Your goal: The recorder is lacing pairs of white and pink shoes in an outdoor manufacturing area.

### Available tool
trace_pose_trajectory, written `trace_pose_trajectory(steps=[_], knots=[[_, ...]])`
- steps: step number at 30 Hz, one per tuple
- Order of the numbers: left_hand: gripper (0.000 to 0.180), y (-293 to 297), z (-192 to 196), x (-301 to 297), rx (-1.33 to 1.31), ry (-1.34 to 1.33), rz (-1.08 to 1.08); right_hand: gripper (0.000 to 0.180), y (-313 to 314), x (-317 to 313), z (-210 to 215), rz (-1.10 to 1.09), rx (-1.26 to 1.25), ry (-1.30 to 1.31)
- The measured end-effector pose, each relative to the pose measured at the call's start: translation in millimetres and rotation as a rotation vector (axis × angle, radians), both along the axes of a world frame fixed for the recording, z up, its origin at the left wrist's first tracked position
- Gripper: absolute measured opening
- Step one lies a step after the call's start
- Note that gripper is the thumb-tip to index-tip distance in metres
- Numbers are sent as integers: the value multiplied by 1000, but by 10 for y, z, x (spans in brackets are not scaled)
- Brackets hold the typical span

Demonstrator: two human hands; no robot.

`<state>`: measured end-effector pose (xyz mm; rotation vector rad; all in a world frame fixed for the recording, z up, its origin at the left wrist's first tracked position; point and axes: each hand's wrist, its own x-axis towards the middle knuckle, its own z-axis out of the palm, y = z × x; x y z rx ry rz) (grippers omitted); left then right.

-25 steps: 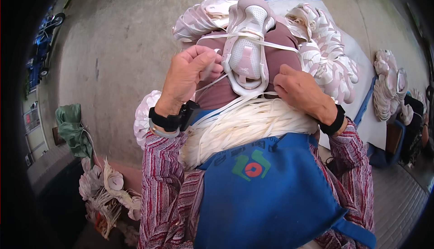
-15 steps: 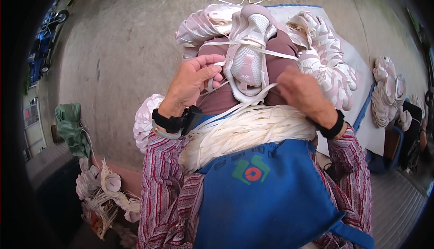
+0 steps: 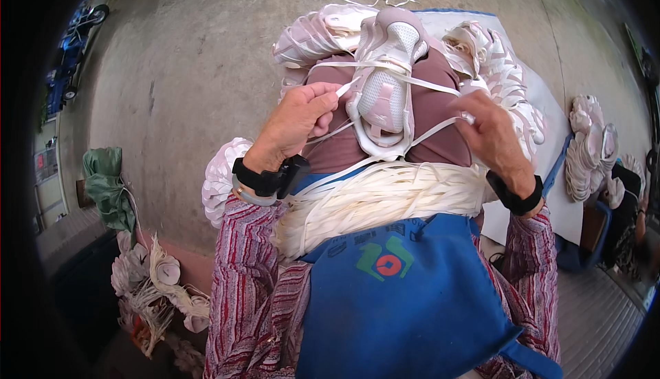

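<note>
A pale pink and white shoe upper point(image 3: 385, 97) lies between my thighs, its toe end toward me. My left hand point(image 3: 295, 119) is beside its left edge, thumb and forefinger closed on a white shoelace point(image 3: 344, 89). To the right of the upper, my right hand point(image 3: 489, 128) pinches another length of white lace point(image 3: 440, 130) that runs from the upper's lower right edge. More lace crosses over the upper's middle and stretches out to both sides. Across my lap, just above the blue apron point(image 3: 385, 310), rests a thick bundle of white laces point(image 3: 385, 193).
Stacked pink and white uppers lie at the far left point(image 3: 320, 35) and on a white sheet point(image 3: 550, 172) at right. Further right stand more stacks of uppers point(image 3: 584, 148). A green sack point(image 3: 110, 190) and a heap of uppers and laces point(image 3: 148, 279) are at left.
My right hand has moved right and slightly outward, and the lace in it now runs from the upper's lower right edge. My left hand stays nearly in place, holding its lace.
</note>
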<state>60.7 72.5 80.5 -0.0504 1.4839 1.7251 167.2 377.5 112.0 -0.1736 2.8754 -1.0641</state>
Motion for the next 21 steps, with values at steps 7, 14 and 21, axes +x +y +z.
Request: trace_pose_trajectory(steps=[7,14,21], knots=[[27,173,-30,-50,-345,536,-43,9,-366,30,-184,249,264,-41],[29,264,-54,-154,-392,685,-50,3,-308,-79,-191,104,44,151],[29,374,-137,-297,-503,747,-61,6,-335,-79,-254,150,208,20]])
